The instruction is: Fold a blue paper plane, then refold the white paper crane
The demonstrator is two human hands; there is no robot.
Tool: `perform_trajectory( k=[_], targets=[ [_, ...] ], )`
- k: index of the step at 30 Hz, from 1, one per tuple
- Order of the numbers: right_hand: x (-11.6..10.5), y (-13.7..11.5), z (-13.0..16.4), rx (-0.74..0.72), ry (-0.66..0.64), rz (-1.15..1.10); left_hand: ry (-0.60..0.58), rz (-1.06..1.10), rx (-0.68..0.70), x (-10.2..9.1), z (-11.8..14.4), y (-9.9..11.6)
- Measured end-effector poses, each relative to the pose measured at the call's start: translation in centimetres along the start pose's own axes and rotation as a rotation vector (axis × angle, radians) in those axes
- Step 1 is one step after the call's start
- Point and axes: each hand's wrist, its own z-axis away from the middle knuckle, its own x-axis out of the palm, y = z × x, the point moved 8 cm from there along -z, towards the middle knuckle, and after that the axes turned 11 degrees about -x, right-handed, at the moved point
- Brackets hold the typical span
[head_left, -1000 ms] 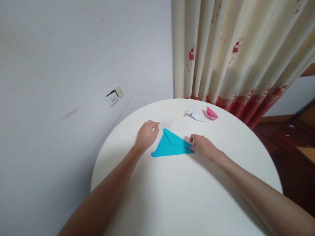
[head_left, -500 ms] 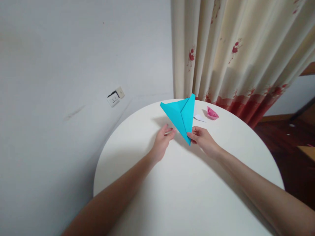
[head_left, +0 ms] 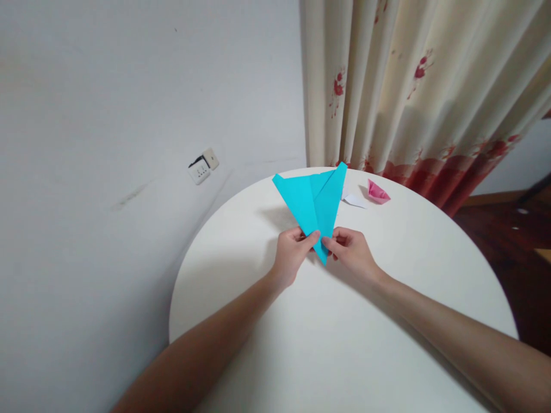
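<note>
Now left hand (head_left: 291, 258) has joined right hand (head_left: 352, 253), both pinching the blue folded paper (head_left: 314, 201) tip; plain, creased triangle, no writing.

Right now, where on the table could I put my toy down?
Bare top lies along the left edge of the table and between the two forearms. It is crowded at the far edge, near the pink paper boat, white folded paper and held blue paper.

folded paper (head_left: 316, 203) between both hands above table (head_left: 301, 344), boat (head_left: 378, 193) behind right
</note>
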Motion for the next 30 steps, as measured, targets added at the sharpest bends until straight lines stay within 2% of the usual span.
perform_trajectory(
  k=[8,12,24,27,30],
  targets=[
    [-0.3,0.1,0.2,0.02,0.032,0.01,-0.091,0.051,-0.039,0.7,0.1,-0.5],
    [-0.4,-0.2,0.3,-0.088,0.063,0.089,-0.026,0.032,-0.044,0.4,0.3,-0.4],
    [0.6,-3.5,1.8,-0.452,0.043,0.669,0.112,-0.034,-0.014,0.2,0.8,-0.2],
    [1.3,-4.3,2.2,-0.568,-0.004,0.858,0.104,-0.001,0.0,0.3,0.9,0.0],
    [1.8,-4.6,2.3,-0.601,-0.049,1.055,0.022,0.086,0.028,1.0,1.1,0.5]
  ],
)
